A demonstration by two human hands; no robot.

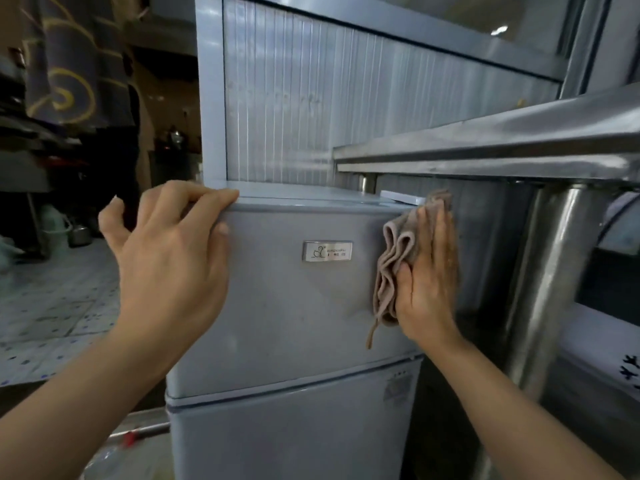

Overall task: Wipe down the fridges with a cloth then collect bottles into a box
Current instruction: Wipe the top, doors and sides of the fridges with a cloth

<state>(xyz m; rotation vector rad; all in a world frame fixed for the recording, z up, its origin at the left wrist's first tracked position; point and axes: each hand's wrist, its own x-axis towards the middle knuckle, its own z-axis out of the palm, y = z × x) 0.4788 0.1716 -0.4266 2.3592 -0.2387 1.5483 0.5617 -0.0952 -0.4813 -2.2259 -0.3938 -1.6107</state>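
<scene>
A small grey two-door fridge (294,306) fills the middle of the head view, with a metal badge (327,251) on its upper door. My left hand (169,258) grips the upper door's top left corner, fingers curled over the edge. My right hand (427,271) lies flat against the door's right edge and presses a folded beige cloth (393,268) onto it. Part of the cloth hangs loose below my palm. No bottles or box can be seen.
A ribbed grey cabinet (311,109) stands on top of the fridge. A steel counter edge (502,147) and its round steel leg (550,271) crowd the right side. A tiled floor (55,306) stretches away on the left, with pots (78,233) and dark clutter at the back.
</scene>
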